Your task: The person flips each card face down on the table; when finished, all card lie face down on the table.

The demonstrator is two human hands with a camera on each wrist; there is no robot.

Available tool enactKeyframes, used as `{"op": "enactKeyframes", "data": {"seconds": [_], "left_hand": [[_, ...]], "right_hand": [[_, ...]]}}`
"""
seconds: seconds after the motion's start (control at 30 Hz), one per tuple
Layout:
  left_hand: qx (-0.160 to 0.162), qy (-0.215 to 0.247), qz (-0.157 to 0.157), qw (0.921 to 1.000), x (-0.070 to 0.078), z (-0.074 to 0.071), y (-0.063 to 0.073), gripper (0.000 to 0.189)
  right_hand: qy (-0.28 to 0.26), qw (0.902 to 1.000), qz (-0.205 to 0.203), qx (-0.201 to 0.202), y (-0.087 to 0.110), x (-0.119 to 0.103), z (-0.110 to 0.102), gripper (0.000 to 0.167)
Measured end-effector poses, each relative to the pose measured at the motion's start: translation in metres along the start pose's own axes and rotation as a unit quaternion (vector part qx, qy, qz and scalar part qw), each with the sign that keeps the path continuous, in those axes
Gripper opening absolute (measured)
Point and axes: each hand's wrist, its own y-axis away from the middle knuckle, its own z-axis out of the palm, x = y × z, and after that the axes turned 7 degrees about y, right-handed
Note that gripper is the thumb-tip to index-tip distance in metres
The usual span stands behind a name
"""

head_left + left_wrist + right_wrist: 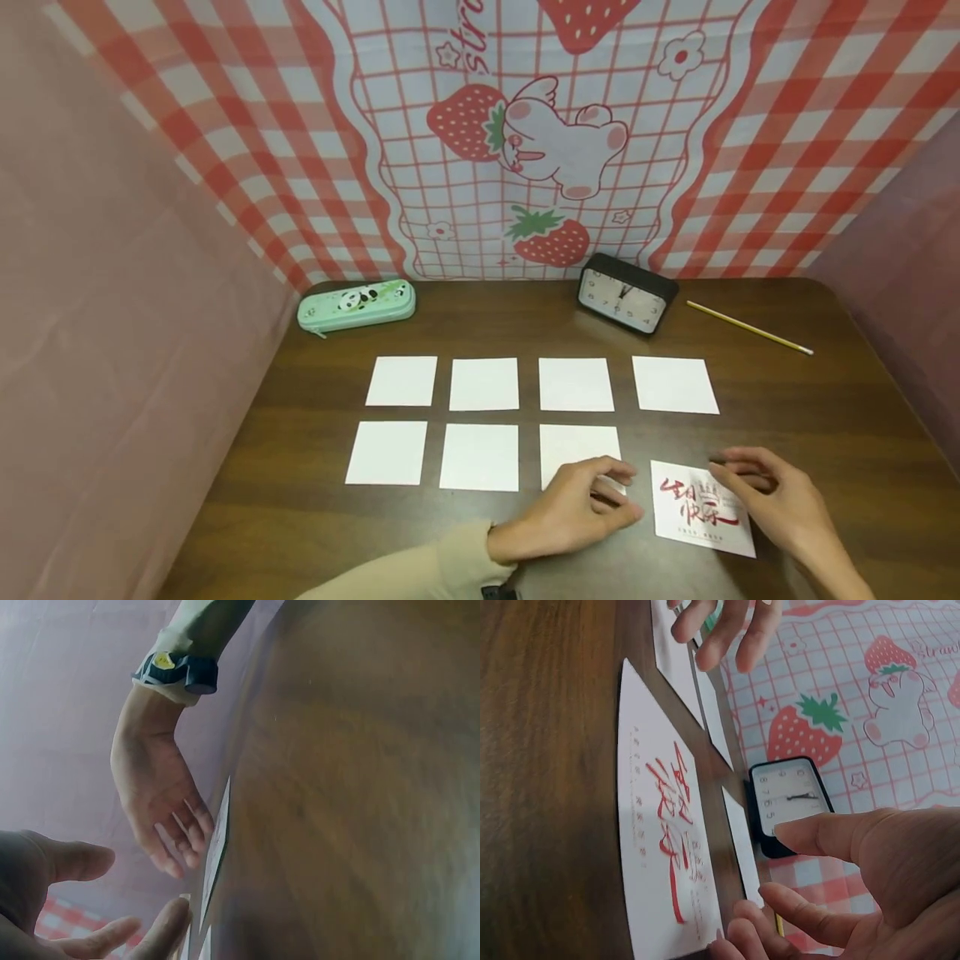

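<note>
A white card with red brush lettering (697, 510) lies on the table at the front right, printed side up. My right hand (783, 504) is at its right side, thumb and forefinger apart in the right wrist view; whether a fingertip touches the card's edge (664, 847) I cannot tell. To the card's left hovers my left hand (573, 508), fingers loosely bent and holding nothing. It partly covers a blank white card (579, 443). More blank cards form two rows, among them one (675, 385) behind the lettered card and one (480, 457) left of my left hand.
Along the back of the brown table (262, 517) stand a green panda pencil case (356, 306) and a black clock (626, 296). A yellow pencil (750, 327) lies at the back right. A strawberry-print cloth (480, 192) hangs behind, with pink cloth on both sides.
</note>
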Motion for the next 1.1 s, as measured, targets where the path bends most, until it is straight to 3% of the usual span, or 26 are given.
{"op": "enactKeyframes", "data": {"seconds": [0.2, 0.63, 1.1], "left_hand": [[-0.013, 0.015, -0.026, 0.9995, 0.001, 0.014, -0.004, 0.046], [-0.003, -0.003, -0.058, 0.9983, 0.007, 0.033, -0.011, 0.06], [0.028, 0.026, -0.04, 0.9985, 0.008, 0.047, -0.013, 0.061]], "right_hand": [[-0.002, 0.9997, 0.003, 0.025, 0.007, 0.009, -0.001, 0.04], [-0.017, 0.9991, 0.035, 0.015, 0.017, 0.012, 0.002, 0.048], [-0.068, 0.9956, 0.06, 0.022, 0.023, 0.011, 0.006, 0.051]]}}
